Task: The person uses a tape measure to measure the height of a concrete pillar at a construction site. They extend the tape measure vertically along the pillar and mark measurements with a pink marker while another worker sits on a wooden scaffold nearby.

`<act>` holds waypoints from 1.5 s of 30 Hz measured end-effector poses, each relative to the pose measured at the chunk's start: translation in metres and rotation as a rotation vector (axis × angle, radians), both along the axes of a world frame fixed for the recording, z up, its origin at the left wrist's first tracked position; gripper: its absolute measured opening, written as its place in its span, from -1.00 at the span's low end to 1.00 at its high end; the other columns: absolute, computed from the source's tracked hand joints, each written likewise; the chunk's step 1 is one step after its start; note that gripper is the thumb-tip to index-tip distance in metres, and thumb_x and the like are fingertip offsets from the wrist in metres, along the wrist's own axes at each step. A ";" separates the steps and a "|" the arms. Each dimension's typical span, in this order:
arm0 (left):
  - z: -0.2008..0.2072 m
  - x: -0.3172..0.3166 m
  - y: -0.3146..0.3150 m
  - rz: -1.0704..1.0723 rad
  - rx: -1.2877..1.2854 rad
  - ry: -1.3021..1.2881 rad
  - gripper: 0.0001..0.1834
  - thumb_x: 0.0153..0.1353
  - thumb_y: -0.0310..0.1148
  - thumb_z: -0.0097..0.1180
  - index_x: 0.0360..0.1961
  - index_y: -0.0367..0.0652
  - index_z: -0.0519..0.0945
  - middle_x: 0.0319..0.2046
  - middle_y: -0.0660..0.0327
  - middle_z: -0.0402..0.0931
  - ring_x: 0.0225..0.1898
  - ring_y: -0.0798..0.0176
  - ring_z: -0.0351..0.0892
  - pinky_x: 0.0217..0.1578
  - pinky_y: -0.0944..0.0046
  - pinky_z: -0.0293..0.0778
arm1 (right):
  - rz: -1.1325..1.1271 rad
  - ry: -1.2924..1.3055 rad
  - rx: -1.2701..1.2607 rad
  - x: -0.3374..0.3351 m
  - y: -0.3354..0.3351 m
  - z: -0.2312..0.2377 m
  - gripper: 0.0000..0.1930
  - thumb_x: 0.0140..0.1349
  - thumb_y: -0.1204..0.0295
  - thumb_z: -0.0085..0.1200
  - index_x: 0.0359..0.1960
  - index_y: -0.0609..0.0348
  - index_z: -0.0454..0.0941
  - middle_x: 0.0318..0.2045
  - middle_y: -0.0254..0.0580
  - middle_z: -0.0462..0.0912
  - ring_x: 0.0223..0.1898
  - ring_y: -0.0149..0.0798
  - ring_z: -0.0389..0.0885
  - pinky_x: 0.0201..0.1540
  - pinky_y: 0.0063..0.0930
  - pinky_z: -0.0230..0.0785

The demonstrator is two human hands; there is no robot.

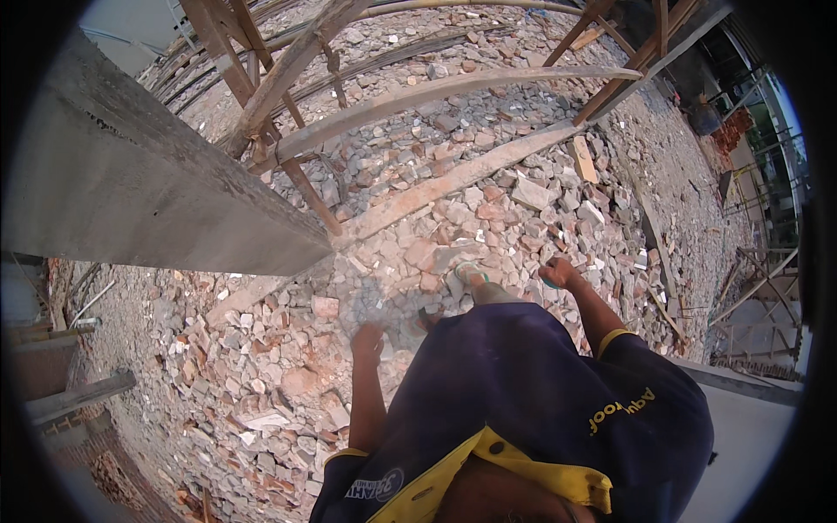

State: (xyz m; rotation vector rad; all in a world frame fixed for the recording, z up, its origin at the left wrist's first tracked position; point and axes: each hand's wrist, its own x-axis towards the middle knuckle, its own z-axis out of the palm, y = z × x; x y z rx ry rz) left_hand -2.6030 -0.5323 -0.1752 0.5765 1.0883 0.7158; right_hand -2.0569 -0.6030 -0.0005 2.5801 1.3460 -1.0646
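Observation:
My left hand [368,336] hangs low over the broken bricks [299,381], its fingers curled closed. Just beyond it lies a grey, mesh-like patch [370,301]; whether the hand holds any of it I cannot make out. Out to the right, my right hand [561,272] is closed on a small teal object [549,282], mostly hidden by the fingers. Between the hands, a sandalled foot [471,275] of mine rests on the rubble.
A grey plastered column [166,192] rises at the left. Ahead, a long wooden plank [462,96] crosses between timber posts [261,96], with a low beam [453,183] on the ground behind my feet's far side. Loose, uneven rubble [532,192] spreads around. Scaffolding [763,296] stands far right.

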 end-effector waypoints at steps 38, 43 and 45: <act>0.147 0.310 0.129 -0.346 0.154 0.332 -0.64 0.04 -0.47 0.31 -0.13 -0.36 0.54 -0.34 0.04 0.61 -0.40 0.24 0.59 -0.37 0.34 0.48 | 0.107 0.865 0.402 -0.079 0.126 0.007 -0.62 0.28 0.13 -0.05 -0.07 0.14 0.56 -0.23 -0.12 0.59 -0.15 -0.23 0.51 0.00 -0.34 0.34; 0.185 0.301 0.147 -0.188 0.301 0.213 -0.61 -0.02 -0.54 0.38 -0.16 -0.40 0.52 -0.40 0.11 0.60 -0.43 0.33 0.57 -0.39 0.41 0.47 | -0.050 0.898 0.483 -0.101 0.063 0.026 -0.62 0.29 0.12 -0.05 -0.06 0.14 0.55 -0.22 -0.14 0.58 -0.14 -0.24 0.50 0.01 -0.35 0.33; 0.194 0.305 0.152 -0.244 0.394 0.192 -0.65 0.01 -0.55 0.36 -0.18 -0.39 0.52 -0.40 0.12 0.60 -0.42 0.35 0.56 -0.37 0.40 0.48 | -0.145 0.896 0.498 -0.106 0.042 0.031 -0.62 0.30 0.12 -0.05 -0.06 0.14 0.55 -0.22 -0.15 0.58 -0.14 -0.25 0.49 0.01 -0.35 0.32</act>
